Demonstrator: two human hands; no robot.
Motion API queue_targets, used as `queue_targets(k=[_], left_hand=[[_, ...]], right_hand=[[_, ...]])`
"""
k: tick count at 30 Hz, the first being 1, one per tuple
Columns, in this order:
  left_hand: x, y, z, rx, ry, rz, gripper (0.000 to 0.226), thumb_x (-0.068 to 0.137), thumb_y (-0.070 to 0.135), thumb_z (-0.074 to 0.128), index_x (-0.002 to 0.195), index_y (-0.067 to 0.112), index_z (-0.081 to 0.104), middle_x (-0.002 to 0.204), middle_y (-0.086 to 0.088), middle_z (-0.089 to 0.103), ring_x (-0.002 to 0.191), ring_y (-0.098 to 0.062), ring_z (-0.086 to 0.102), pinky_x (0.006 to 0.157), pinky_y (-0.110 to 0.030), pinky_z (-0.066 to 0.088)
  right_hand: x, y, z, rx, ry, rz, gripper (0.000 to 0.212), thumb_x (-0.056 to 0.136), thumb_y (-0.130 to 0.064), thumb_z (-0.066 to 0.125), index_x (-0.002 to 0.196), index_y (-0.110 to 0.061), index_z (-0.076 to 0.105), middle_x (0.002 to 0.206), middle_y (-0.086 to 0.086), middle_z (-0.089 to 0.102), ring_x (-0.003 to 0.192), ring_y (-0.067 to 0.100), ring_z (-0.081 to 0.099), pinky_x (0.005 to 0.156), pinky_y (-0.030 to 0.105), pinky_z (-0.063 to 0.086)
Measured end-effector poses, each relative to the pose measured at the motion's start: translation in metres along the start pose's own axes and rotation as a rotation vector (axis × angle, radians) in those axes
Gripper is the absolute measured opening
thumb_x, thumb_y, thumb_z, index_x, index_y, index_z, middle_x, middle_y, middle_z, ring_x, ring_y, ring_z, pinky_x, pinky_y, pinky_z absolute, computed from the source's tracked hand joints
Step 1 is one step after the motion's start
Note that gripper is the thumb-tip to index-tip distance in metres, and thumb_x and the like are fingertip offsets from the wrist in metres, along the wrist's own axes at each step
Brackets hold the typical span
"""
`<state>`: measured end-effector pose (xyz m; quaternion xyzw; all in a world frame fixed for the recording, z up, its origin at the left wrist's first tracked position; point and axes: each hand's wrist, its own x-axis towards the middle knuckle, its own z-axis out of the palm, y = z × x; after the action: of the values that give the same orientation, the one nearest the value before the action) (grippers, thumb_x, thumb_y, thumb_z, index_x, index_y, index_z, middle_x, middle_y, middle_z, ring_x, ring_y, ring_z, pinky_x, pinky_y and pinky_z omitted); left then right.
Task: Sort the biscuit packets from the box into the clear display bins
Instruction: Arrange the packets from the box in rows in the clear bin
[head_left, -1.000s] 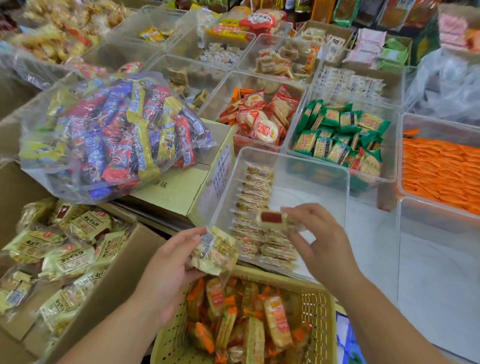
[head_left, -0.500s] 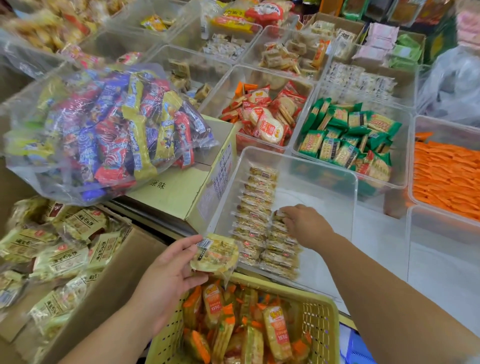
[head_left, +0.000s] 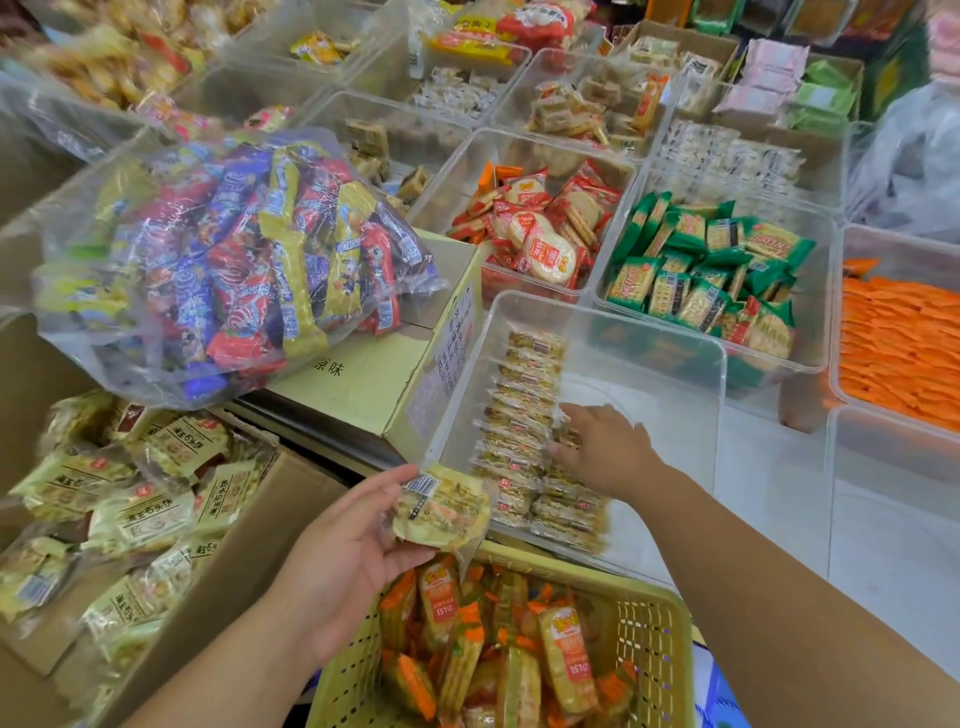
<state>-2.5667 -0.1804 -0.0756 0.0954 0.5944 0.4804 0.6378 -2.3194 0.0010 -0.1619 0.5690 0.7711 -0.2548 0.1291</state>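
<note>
Right hand (head_left: 602, 449) fingers (head_left: 563, 452) hide packets beneath.

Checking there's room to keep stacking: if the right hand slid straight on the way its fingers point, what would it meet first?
The right hand points left across the clear bin; it would likely first meet the left row of packets, which its fingertips nearly touch.

Pale yellow basket (head_left: 649, 623) (lattice-holed), orange-and-cream packets (head_left: 566, 660) inside.

Pale yellow biscuit packets (head_left: 130, 499) lie heaped in the open cardboard box (head_left: 291, 509); others stand in two neat rows inside the clear display bin (head_left: 691, 358).
</note>
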Motion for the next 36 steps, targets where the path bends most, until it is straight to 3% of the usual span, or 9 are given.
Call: queue_targets(k=[4,9,15,18,21,25,29,31,36], left_hand=[[-0.004,0.006,0.002,-0.158,-0.050,-0.036,0.038,0.096,0.023,0.054,0.129,0.011,0.070,0.117,-0.017,0.075,0.094,-0.036,0.074,0.070,-0.040,0.065],[-0.011,0.006,0.008,-0.129,-0.186,-0.081,0.052,0.088,0.022,0.052,0.136,0.005,0.064,0.108,-0.029,0.070,0.078,-0.031,0.070,0.065,-0.038,0.063],[-0.019,0.000,0.020,0.154,-0.186,-0.105,0.051,0.090,0.048,0.062,0.119,0.007,0.069,0.082,-0.018,0.064,0.064,-0.028,0.063,0.058,-0.036,0.057],[-0.022,0.002,0.021,0.442,-0.094,0.032,0.043,0.085,0.056,0.075,0.095,0.014,0.076,0.068,-0.006,0.055,0.060,-0.020,0.054,0.065,-0.036,0.050],[-0.027,0.005,0.023,0.650,-0.044,0.165,0.017,0.096,0.041,0.069,0.091,0.031,0.082,0.074,0.012,0.071,0.065,-0.003,0.061,0.074,-0.033,0.048],[-0.032,0.008,0.030,0.566,-0.106,0.141,0.018,0.100,0.023,0.064,0.092,0.025,0.080,0.098,-0.007,0.080,0.086,-0.022,0.075,0.076,-0.037,0.060],[-0.033,0.009,0.032,0.433,-0.057,0.101,0.010,0.098,0.012,0.066,0.098,0.004,0.071,0.096,-0.023,0.077,0.084,-0.036,0.075,0.063,-0.037,0.064],[-0.032,0.008,0.033,0.401,-0.022,0.106,0.018,0.097,0.008,0.065,0.099,-0.008,0.060,0.091,-0.032,0.073,0.075,-0.045,0.070,0.056,-0.035,0.060],[-0.027,0.011,0.041,0.405,0.070,0.220,0.010,0.095,0.003,0.068,0.086,-0.001,0.064,0.079,-0.024,0.071,0.066,-0.026,0.069,0.056,-0.034,0.061]], right_hand=[[-0.049,-0.028,-0.016,0.156,0.175,-0.277,0.081,0.089,-0.058,0.066,0.157,-0.041,0.025,0.165,-0.005,0.028,0.155,0.022,0.013,0.124,0.051,0.017],[-0.121,-0.059,-0.016,0.681,0.184,-0.540,0.066,0.090,-0.048,0.071,0.149,-0.044,0.041,0.154,-0.024,0.040,0.144,-0.004,0.032,0.116,0.016,0.027],[-0.144,-0.067,-0.006,0.936,0.266,-0.317,0.004,0.099,-0.031,0.064,0.101,-0.031,0.068,0.086,-0.012,0.064,0.081,0.004,0.059,0.072,0.024,0.048],[-0.150,-0.066,-0.003,0.991,0.271,-0.253,0.015,0.101,-0.037,0.059,0.088,-0.038,0.066,0.080,-0.015,0.066,0.076,-0.001,0.062,0.064,0.018,0.051],[-0.157,-0.064,-0.002,1.180,0.205,-0.193,0.033,0.101,-0.048,0.053,0.084,-0.021,0.062,0.083,-0.009,0.074,0.072,0.007,0.072,0.056,0.028,0.058],[-0.160,-0.063,0.002,1.292,0.113,-0.150,0.051,0.098,-0.060,0.050,0.095,-0.010,0.062,0.089,0.004,0.078,0.052,0.025,0.067,0.047,0.028,0.050],[-0.161,-0.067,0.006,1.342,0.083,-0.096,0.045,0.095,-0.060,0.051,0.101,-0.017,0.065,0.092,0.004,0.077,0.061,0.025,0.071,0.049,0.035,0.054],[-0.161,-0.069,0.010,1.267,0.130,-0.076,0.026,0.094,-0.058,0.054,0.112,-0.040,0.062,0.104,-0.008,0.074,0.076,0.011,0.073,0.058,0.034,0.061],[-0.167,-0.083,0.013,0.901,0.255,-0.163,0.077,0.085,-0.071,0.055,0.151,-0.053,0.019,0.148,-0.032,0.026,0.135,-0.012,0.034,0.107,0.023,0.041]])
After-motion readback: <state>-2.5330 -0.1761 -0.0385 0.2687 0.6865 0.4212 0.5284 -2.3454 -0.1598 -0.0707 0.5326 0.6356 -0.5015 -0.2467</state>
